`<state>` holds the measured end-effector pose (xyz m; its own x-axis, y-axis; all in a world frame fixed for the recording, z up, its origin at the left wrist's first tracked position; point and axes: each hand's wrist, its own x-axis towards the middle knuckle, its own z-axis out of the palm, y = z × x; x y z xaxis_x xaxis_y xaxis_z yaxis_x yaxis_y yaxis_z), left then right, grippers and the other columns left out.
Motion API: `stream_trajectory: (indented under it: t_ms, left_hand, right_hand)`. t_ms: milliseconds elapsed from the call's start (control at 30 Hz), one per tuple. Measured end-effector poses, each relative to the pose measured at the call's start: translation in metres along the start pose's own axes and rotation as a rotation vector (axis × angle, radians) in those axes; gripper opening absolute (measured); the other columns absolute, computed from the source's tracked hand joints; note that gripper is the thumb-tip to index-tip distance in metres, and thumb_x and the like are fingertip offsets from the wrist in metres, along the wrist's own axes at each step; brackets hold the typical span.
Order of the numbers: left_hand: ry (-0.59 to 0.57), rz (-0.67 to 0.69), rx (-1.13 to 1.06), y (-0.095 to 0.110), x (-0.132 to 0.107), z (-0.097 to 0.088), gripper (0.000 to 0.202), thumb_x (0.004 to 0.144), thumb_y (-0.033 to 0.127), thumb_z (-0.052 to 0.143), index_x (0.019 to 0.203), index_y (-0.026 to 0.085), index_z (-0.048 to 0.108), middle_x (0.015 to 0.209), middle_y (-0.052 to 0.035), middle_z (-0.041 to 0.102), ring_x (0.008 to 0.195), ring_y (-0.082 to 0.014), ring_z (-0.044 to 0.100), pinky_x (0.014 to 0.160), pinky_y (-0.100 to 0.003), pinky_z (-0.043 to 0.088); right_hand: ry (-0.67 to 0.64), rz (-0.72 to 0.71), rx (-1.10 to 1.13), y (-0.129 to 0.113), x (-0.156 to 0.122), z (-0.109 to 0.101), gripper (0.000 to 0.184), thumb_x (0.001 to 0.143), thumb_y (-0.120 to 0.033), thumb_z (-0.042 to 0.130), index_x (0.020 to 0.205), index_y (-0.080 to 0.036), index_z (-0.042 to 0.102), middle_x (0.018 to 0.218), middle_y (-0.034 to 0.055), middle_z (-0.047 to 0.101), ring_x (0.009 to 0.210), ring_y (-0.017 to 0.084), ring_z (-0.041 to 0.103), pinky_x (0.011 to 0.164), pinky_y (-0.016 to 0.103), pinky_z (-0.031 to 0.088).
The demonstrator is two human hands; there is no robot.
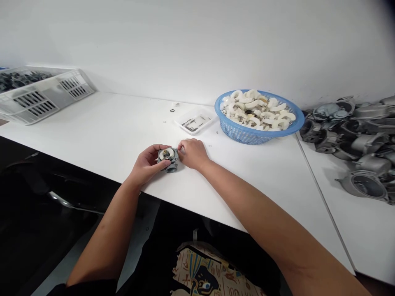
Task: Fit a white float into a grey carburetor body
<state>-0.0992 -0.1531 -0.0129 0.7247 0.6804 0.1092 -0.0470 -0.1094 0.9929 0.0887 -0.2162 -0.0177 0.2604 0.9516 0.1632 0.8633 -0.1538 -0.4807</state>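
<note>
My left hand point(148, 163) grips a small grey metal carburetor body point(168, 159) that rests on the white table point(101, 135) near its front edge. A white and brass part sits in the top of the body. My right hand point(191, 153) is closed in a pinch against the body's right side; what its fingertips hold is too small to make out.
A blue basket point(259, 133) of white curved plastic parts stands at the back right. A small clear tray point(194, 122) holds thin metal pins, with a black O-ring point(172, 110) beside it. Grey metal castings point(354, 139) are piled at the right. A white crate point(43, 98) sits far left.
</note>
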Motion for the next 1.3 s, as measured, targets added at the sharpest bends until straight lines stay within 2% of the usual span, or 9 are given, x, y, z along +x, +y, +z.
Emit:
stream_trajectory:
  t_ms: [67, 167, 367, 567, 667, 767, 967, 1133, 1300]
  left_hand:
    - [-0.011, 0.011, 0.004, -0.001, 0.000, 0.000, 0.046, 0.074, 0.028, 0.085, 0.113, 0.018, 0.063, 0.125, -0.0105, 0.065, 0.107, -0.0227, 0.064, 0.086, -0.032, 0.055]
    - [-0.005, 0.034, 0.016, -0.003, 0.000, 0.002, 0.046, 0.073, 0.028, 0.085, 0.110, 0.018, 0.061, 0.125, -0.0115, 0.064, 0.108, -0.0236, 0.063, 0.087, -0.033, 0.054]
    - [0.018, 0.028, 0.058, -0.002, -0.001, 0.009, 0.047, 0.075, 0.030, 0.082, 0.113, 0.018, 0.058, 0.124, -0.0110, 0.064, 0.107, -0.0228, 0.063, 0.087, -0.031, 0.053]
    - [0.020, 0.043, 0.023, -0.009, 0.001, 0.006, 0.045, 0.077, 0.028, 0.082, 0.115, 0.019, 0.059, 0.118, -0.0092, 0.066, 0.102, -0.0205, 0.063, 0.084, -0.030, 0.054]
    - [0.005, 0.059, -0.005, -0.011, 0.002, 0.004, 0.043, 0.077, 0.027, 0.082, 0.114, 0.019, 0.060, 0.117, -0.0086, 0.066, 0.102, -0.0201, 0.063, 0.085, -0.030, 0.054]
    - [-0.004, 0.059, -0.013, -0.010, 0.001, 0.004, 0.042, 0.078, 0.026, 0.081, 0.114, 0.020, 0.061, 0.118, -0.0077, 0.065, 0.102, -0.0188, 0.063, 0.084, -0.029, 0.054]
    - [-0.018, 0.061, -0.043, -0.009, 0.001, 0.002, 0.041, 0.078, 0.024, 0.083, 0.113, 0.020, 0.062, 0.118, -0.0069, 0.065, 0.102, -0.0173, 0.062, 0.085, -0.028, 0.054]
    - [-0.006, 0.064, -0.040, -0.010, 0.001, 0.001, 0.041, 0.078, 0.024, 0.082, 0.113, 0.020, 0.062, 0.122, -0.0080, 0.064, 0.101, -0.0183, 0.063, 0.084, -0.030, 0.055]
    - [0.013, 0.061, -0.024, -0.009, -0.002, 0.002, 0.040, 0.078, 0.024, 0.082, 0.113, 0.021, 0.062, 0.124, -0.0081, 0.064, 0.102, -0.0189, 0.063, 0.084, -0.030, 0.055]
  right_hand:
    - [-0.013, 0.057, -0.006, -0.001, 0.003, -0.001, 0.012, 0.090, -0.031, 0.063, 0.088, -0.023, 0.071, 0.107, 0.0076, 0.067, 0.109, 0.028, 0.056, 0.096, 0.041, 0.040]
    - [-0.057, 0.096, -0.028, -0.001, 0.005, -0.006, 0.016, 0.092, -0.033, 0.064, 0.085, -0.023, 0.073, 0.110, 0.0089, 0.066, 0.112, 0.030, 0.054, 0.098, 0.043, 0.042]
    - [-0.086, 0.040, -0.136, -0.003, -0.002, -0.008, 0.021, 0.098, -0.026, 0.052, 0.099, -0.018, 0.071, 0.116, 0.0150, 0.062, 0.116, 0.031, 0.051, 0.099, 0.045, 0.042]
    - [-0.128, -0.007, -0.231, -0.008, -0.001, -0.006, 0.019, 0.095, -0.017, 0.052, 0.104, -0.014, 0.068, 0.118, 0.0159, 0.061, 0.117, 0.032, 0.049, 0.098, 0.043, 0.042]
    - [-0.111, -0.039, -0.271, -0.010, -0.004, -0.005, 0.023, 0.090, -0.007, 0.052, 0.108, -0.010, 0.065, 0.121, 0.0178, 0.058, 0.119, 0.033, 0.046, 0.099, 0.042, 0.038]
    - [-0.082, -0.045, -0.288, -0.009, -0.008, -0.003, 0.025, 0.089, -0.005, 0.049, 0.109, -0.008, 0.063, 0.121, 0.0190, 0.057, 0.118, 0.034, 0.046, 0.097, 0.042, 0.037]
    - [-0.030, -0.054, -0.261, -0.003, -0.011, 0.000, 0.023, 0.089, -0.004, 0.047, 0.104, -0.013, 0.062, 0.118, 0.0143, 0.061, 0.113, 0.031, 0.048, 0.093, 0.040, 0.037]
    - [0.060, -0.061, -0.192, 0.006, -0.007, -0.001, 0.035, 0.091, 0.000, 0.040, 0.111, -0.020, 0.059, 0.111, 0.0054, 0.066, 0.109, 0.024, 0.052, 0.092, 0.037, 0.036]
    - [0.091, -0.011, -0.161, 0.015, -0.002, -0.001, 0.039, 0.094, -0.006, 0.039, 0.125, -0.020, 0.059, 0.123, 0.0087, 0.063, 0.115, 0.025, 0.053, 0.094, 0.037, 0.039]
